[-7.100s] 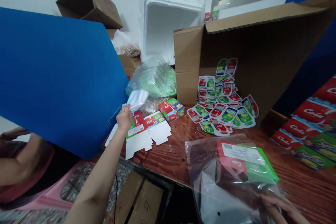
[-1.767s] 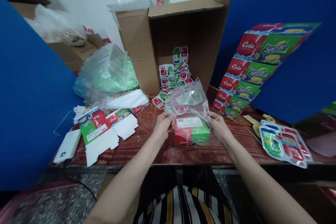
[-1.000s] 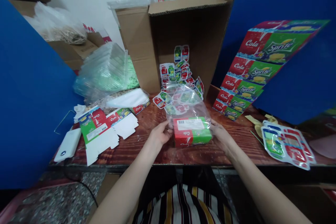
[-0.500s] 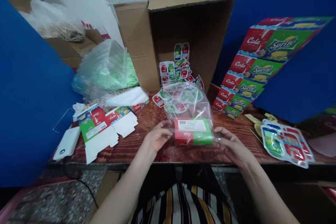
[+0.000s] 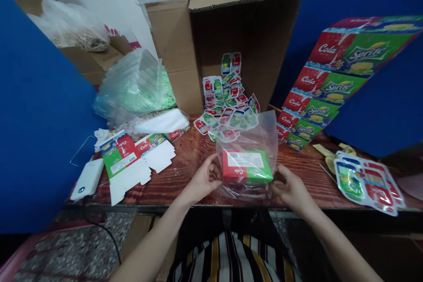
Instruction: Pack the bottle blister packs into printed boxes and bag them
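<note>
Left hand and right hand pinch opposite sides of a clear plastic bag around a red-and-green box, near edge of the table.

On the worktop, the red and green box near the front edge says Cola. The tall stack toward the right end says Cola and Sprite over and over. Near the left end, the flat boxes say Cola and Sprite too.
</note>
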`<control>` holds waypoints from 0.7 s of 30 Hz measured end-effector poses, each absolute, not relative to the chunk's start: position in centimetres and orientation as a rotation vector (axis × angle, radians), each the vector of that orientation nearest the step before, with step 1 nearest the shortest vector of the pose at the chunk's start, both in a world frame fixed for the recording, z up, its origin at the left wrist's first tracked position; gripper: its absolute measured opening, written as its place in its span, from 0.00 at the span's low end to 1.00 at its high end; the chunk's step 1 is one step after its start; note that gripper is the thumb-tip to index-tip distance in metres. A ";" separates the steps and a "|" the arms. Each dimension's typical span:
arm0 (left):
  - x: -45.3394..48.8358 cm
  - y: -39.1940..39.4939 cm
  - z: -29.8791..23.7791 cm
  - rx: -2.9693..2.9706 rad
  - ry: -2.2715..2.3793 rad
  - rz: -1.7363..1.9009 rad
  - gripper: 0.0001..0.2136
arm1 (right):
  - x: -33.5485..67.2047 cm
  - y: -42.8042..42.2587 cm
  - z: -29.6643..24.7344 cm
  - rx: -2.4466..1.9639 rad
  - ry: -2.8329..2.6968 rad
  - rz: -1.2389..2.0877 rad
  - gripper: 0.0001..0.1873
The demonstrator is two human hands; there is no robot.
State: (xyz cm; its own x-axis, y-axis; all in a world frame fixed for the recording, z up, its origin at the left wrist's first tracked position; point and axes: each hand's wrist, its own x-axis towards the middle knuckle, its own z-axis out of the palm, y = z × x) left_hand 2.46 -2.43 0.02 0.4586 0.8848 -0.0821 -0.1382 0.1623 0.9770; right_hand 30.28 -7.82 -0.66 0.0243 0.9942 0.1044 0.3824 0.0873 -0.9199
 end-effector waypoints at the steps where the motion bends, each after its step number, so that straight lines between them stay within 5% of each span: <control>1: 2.6 -2.2 -0.6 1.223 0.815 0.871 0.36 | 30.2 -7.5 -1.4 -1.462 -1.515 0.816 0.09; 9: 3.5 -0.4 -5.6 1.361 0.941 0.922 0.19 | 30.6 -4.3 -6.5 -1.361 -1.429 0.812 0.12; 12: 2.9 -0.8 -5.9 1.392 0.924 0.913 0.27 | 30.8 -4.1 -6.0 -1.285 -1.359 0.900 0.12; 21: 7.6 -3.9 -2.4 1.294 0.732 1.254 0.56 | 26.7 -3.1 -2.6 -1.060 -1.194 0.974 0.38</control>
